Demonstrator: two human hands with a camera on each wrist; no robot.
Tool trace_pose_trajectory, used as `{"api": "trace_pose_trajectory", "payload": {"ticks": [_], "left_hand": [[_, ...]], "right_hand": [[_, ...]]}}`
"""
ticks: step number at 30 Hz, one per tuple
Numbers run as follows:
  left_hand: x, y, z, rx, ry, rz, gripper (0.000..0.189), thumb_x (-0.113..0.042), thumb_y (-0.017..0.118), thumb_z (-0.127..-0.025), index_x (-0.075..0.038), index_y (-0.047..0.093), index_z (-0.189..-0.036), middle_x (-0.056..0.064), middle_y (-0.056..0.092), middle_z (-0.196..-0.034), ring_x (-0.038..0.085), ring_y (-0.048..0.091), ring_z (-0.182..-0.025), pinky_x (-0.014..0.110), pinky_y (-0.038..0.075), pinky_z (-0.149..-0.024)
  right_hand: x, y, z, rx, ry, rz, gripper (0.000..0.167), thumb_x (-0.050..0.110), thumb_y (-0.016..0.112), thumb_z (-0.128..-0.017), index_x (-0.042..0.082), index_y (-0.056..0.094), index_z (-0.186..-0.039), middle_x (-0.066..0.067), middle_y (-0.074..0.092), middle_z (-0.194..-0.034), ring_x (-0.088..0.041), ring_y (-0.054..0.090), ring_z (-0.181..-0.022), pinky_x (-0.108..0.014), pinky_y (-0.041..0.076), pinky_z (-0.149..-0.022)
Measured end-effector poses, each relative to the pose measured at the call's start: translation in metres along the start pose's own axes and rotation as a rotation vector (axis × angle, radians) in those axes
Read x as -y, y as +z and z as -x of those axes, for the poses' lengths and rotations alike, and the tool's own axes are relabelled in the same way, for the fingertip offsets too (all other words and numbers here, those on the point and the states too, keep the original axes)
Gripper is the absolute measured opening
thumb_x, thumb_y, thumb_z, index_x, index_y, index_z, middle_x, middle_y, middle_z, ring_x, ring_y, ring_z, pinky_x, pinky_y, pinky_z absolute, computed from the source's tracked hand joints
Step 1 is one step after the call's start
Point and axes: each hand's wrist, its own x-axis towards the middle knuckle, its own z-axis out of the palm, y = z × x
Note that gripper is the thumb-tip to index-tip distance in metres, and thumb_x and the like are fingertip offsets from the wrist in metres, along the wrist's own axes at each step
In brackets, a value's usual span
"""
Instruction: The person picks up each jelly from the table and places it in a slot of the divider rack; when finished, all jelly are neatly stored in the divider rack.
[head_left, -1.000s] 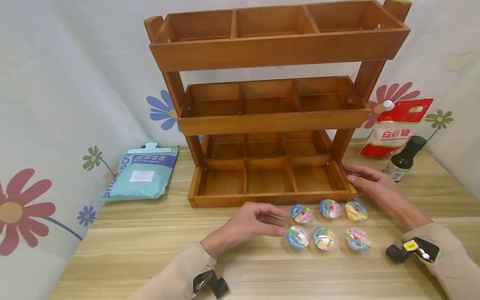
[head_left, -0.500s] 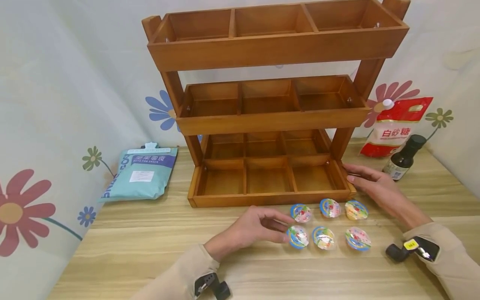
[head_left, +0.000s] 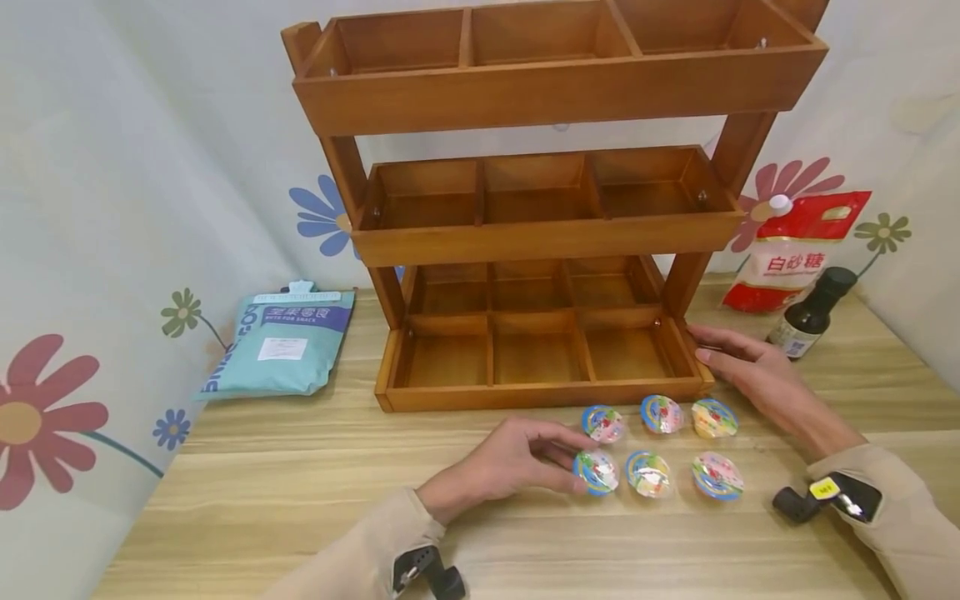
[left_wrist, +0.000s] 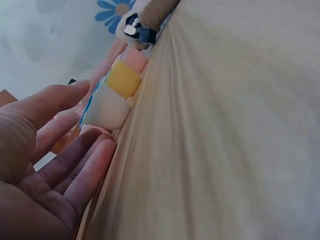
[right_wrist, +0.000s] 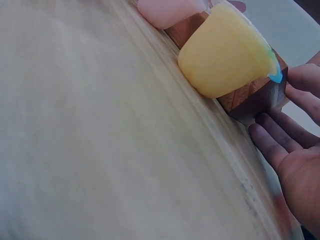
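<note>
Several small jelly cups with printed blue-edged lids stand in two rows before a wooden rack [head_left: 543,398]. My left hand [head_left: 517,458] is at the left end of the rows, thumb and fingers apart around the near side of a white jelly cup [head_left: 596,472]. The left wrist view shows that white cup [left_wrist: 106,107] just beyond the fingertips; whether they touch it I cannot tell. My right hand [head_left: 750,371] rests its fingertips against the rack's right end. Close to it stands a yellow jelly cup [head_left: 714,418], large in the right wrist view [right_wrist: 225,55].
The rack rises in tiers of divided trays [head_left: 547,237]. A teal snack bag [head_left: 288,346] lies left of it. To the right stand a red-and-white sugar pouch [head_left: 795,250] and a dark sauce bottle [head_left: 810,312]. A flowered cloth hangs behind the wooden table [head_left: 300,483].
My left hand has slid a little to the right, closer to the white jelly cup. The right hand stays at the rack's end. The cups have not moved.
</note>
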Motion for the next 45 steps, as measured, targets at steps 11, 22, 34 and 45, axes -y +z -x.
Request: {"api": "trace_pose_trajectory", "payload": {"ticks": [11,22,34,45], "left_hand": [[0.001,0.003,-0.005,-0.007,-0.004,-0.058,0.042,-0.002,0.092,-0.080,-0.012,0.082,-0.120,-0.008,0.079,-0.107,0.009,0.073,-0.088,0.026,0.060,-0.081],[-0.001,0.007,-0.009,-0.010,0.016,-0.091,0.043,-0.005,0.095,-0.078,-0.015,0.083,-0.118,-0.009,0.079,-0.103,0.009,0.073,-0.083,0.025,0.060,-0.078],[-0.002,0.008,-0.010,-0.037,0.046,-0.192,0.040,-0.011,0.096,-0.079,-0.017,0.083,-0.117,-0.014,0.078,-0.098,0.007,0.072,-0.083,0.026,0.060,-0.079],[-0.009,-0.003,-0.006,-0.072,0.094,-0.148,0.041,-0.011,0.096,-0.080,-0.015,0.082,-0.119,-0.009,0.079,-0.101,0.012,0.074,-0.089,0.031,0.062,-0.082]], "right_hand": [[-0.004,-0.001,0.000,0.007,-0.011,-0.100,0.050,0.015,0.066,-0.107,0.005,0.055,-0.154,0.020,0.066,-0.136,0.007,0.058,-0.122,-0.012,0.048,-0.096],[-0.002,0.000,0.000,0.003,-0.010,-0.109,0.049,0.015,0.067,-0.106,0.005,0.057,-0.153,0.020,0.067,-0.135,0.007,0.058,-0.122,-0.012,0.048,-0.096],[-0.001,-0.001,0.001,-0.008,0.008,-0.034,0.053,0.020,0.066,-0.108,0.004,0.053,-0.156,0.022,0.064,-0.137,0.008,0.056,-0.123,-0.011,0.047,-0.096],[-0.001,0.002,0.000,0.009,0.025,-0.112,0.054,0.018,0.067,-0.107,0.003,0.052,-0.156,0.019,0.065,-0.137,0.006,0.057,-0.124,-0.013,0.048,-0.097]]}}
